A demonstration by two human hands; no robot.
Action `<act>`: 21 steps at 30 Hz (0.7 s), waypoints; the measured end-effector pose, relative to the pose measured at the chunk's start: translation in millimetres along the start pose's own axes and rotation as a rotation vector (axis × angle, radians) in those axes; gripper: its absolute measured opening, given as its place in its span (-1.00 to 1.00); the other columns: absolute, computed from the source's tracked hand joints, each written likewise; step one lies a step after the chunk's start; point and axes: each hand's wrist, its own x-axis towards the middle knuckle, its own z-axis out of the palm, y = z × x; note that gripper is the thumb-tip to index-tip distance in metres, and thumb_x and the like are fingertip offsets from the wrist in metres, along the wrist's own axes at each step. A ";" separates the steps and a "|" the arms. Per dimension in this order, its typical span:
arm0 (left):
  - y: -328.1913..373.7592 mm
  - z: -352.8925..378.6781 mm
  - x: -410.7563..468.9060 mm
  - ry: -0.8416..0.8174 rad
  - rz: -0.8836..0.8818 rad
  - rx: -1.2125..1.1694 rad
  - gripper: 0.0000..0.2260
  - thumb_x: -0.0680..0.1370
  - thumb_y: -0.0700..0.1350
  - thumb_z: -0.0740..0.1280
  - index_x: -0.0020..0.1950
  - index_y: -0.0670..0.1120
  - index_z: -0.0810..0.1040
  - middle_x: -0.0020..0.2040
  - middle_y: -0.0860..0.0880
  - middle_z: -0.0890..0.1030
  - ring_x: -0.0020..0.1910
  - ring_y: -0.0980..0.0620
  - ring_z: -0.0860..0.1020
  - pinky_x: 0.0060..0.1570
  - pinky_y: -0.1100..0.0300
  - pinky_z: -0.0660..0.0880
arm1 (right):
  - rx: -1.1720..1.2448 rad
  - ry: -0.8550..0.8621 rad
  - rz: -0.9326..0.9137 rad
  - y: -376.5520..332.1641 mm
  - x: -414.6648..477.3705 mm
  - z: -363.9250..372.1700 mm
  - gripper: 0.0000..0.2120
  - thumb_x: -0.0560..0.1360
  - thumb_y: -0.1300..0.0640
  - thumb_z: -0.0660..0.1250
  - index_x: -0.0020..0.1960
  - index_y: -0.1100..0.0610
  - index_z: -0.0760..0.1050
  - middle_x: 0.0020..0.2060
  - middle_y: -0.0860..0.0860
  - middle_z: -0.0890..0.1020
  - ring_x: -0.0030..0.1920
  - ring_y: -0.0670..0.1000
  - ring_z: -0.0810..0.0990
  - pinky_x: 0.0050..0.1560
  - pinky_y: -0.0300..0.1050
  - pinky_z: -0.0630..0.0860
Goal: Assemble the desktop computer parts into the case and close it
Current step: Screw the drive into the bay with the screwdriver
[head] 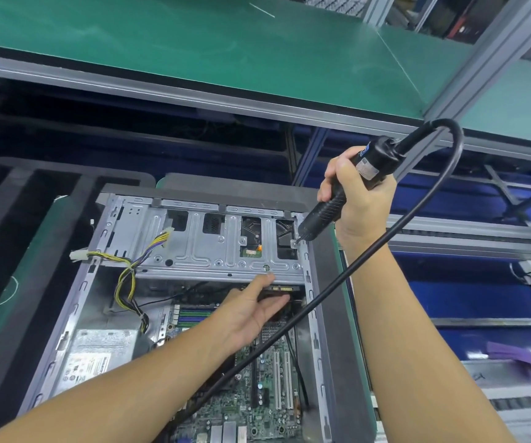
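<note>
- Green matting is covering the shelf (194,59) overhead and the tabletop (31,247) below, where the open case (321,314) is lying on its side in the head view.
- Inside, the power supply (98,356) is sitting at the near left, the motherboard (257,404) is lining the floor, and a yellow-and-black wire bundle (126,273) is trailing over the left end of the drive cage (194,247).
- The right hand (360,199) is wrapping fully round the electric screwdriver (323,211), whose bit is pointing down onto a small screw tab (294,243) at the cage's far right corner. Its cord (385,231) is looping up and back across the case.
- The left hand (251,311) is lying spread with fingers straight, thumb resting on the cage's front lip and fingers reaching beneath it against the drive (281,288).
- A cage screw is probably being driven, with cabling and closing not yet done.
- Doing this well is likely calling for holding the bit square to the screw, pressing straight along its axis, bracing the drive upward so the holes are lining up, and stopping once the screw is seating. The cord is hanging close to the board and could be snagging.
</note>
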 end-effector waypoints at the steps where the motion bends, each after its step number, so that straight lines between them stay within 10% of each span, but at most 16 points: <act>1: 0.3 0.0 -0.4 -0.002 0.000 -0.004 -0.56 0.34 -0.21 0.53 0.12 -0.24 0.44 0.26 -0.39 0.52 -0.06 -0.20 0.67 -0.13 0.07 0.67 | 0.003 0.004 0.001 0.2 -0.2 -0.1 -0.85 0.48 0.19 0.39 -0.22 -0.02 0.57 -0.33 0.02 0.57 -0.47 0.07 0.49 -0.32 -0.09 0.47; 21: 0.6 -0.5 2.5 -0.017 -0.010 -0.028 -0.61 0.31 -0.22 0.53 0.04 -0.25 0.46 0.15 -0.36 0.59 -0.11 -0.19 0.70 -0.18 0.09 0.66 | -0.165 -0.082 0.005 7.0 2.0 6.1 -0.79 0.53 0.20 0.34 -0.23 -0.04 0.52 -0.45 -0.05 0.54 -0.47 0.07 0.49 -0.26 -0.13 0.51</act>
